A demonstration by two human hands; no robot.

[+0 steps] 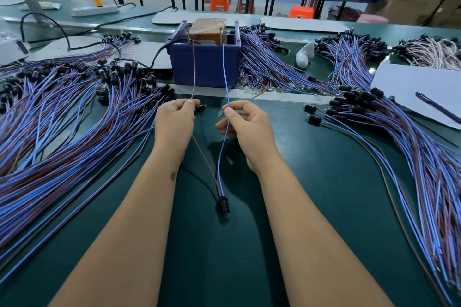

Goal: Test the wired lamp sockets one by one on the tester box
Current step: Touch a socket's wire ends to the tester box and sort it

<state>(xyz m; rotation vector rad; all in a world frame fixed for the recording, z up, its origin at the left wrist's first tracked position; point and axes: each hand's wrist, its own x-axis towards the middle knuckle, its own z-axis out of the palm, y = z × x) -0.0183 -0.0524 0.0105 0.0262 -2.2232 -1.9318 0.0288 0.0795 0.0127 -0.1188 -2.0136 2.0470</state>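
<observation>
Left of the blue tester box point(204, 67) lies a heap of wired sockets point(62, 117). In front of the box, the left hand point(174, 124) pinches the brown wire point(194, 70), the right hand point(245, 127) pinches the blue wire point(225, 70); both wires reach up to the box, and their black lamp socket point(223, 205) lies nearer on the green mat point(324, 207). Right of the box lies another heap point(399, 147).

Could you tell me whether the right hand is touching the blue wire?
Touching. The head view shows the right hand pinching the blue wire between thumb and forefinger, with the wire running on up to the tester box.
</observation>
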